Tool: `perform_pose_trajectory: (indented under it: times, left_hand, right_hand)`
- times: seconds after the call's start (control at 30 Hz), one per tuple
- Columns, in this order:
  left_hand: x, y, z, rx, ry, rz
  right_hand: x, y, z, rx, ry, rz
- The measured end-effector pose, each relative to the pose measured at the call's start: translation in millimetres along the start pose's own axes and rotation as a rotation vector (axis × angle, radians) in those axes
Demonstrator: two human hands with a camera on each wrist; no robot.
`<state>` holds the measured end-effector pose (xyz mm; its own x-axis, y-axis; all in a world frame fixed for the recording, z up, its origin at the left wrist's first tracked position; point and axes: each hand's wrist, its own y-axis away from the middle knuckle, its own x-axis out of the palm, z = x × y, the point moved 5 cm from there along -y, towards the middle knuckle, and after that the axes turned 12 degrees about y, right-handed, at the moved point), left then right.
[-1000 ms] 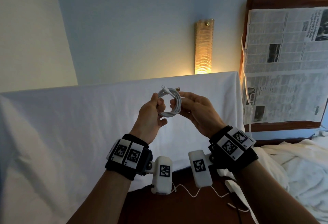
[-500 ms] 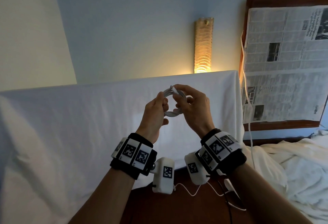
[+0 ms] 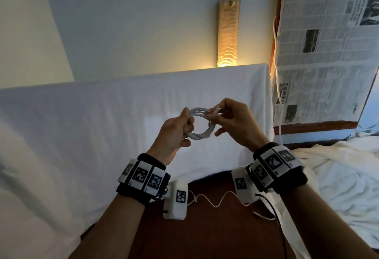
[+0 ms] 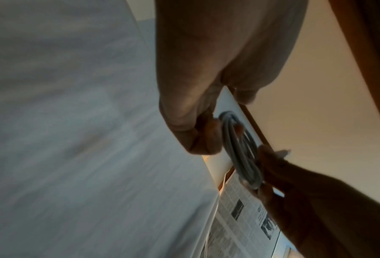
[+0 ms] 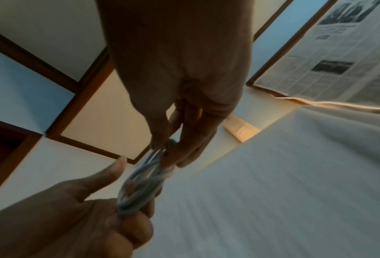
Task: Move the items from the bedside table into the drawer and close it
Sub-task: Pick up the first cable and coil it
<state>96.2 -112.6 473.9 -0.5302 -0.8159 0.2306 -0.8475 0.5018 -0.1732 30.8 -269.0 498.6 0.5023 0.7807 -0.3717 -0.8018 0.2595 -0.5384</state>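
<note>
**Coiling the white cable before it goes to the drawer**

We hold both hands up at the centre of the head view, in front of the white sheet (image 3: 82, 135) that fills the left and middle of the frame. Raised like this, the cable hangs free between the hands and cannot snag on the dark wooden surface (image 3: 205, 234) at the bottom centre, which we take to be the bedside table. The drawer is not in view.

Our left hand (image 3: 174, 133) sits left of centre with its fingers curled round the left side of the white cable coil (image 3: 202, 134), thumb closing over the strands. We judge this grip is there to keep the loops stacked so they do not spring apart. In the left wrist view the same fingers clamp the bundle (image 4: 240, 153) at mid-frame.

Our right hand (image 3: 235, 123), right of centre, pinches the cable's loose end between thumb and forefinger at the top of the ring, while the remaining fingers spread loosely below and to the right. We judge the end is being tucked or wound so the coil stays tidy. In the right wrist view the pinch on the strands (image 5: 149, 167) shows near the middle, blurred.

The cable looks thin, smooth and white, wound into a small round ring of several loops, with a short connector tip (image 3: 216, 108) poking out at the top
</note>
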Motion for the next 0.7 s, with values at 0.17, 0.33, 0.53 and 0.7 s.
perform_pose_trajectory:
  times: [0.17,0.33,0.53,0.7]
  left_hand:
    - [23.3,20.9,74.7,-0.100,-0.013,0.046]
    - [48.9,52.3,182.1,-0.218,0.073,-0.158]
    - [57.8,87.8,306.4,-0.536,0.042,-0.133]
    - [55.0,135.9,415.1,-0.903,-0.134,-0.012]
  right_hand:
    - [-13.7,58.7,-74.1,0.237,-0.060,-0.290]
    - [-11.8,146.8,-145.5,0.425,0.093,-0.355]
    - [-18.0,283.1,-217.0,0.719,0.097,-0.182]
    - [-22.7,423.8,-245.5,0.988,0.069,0.156]
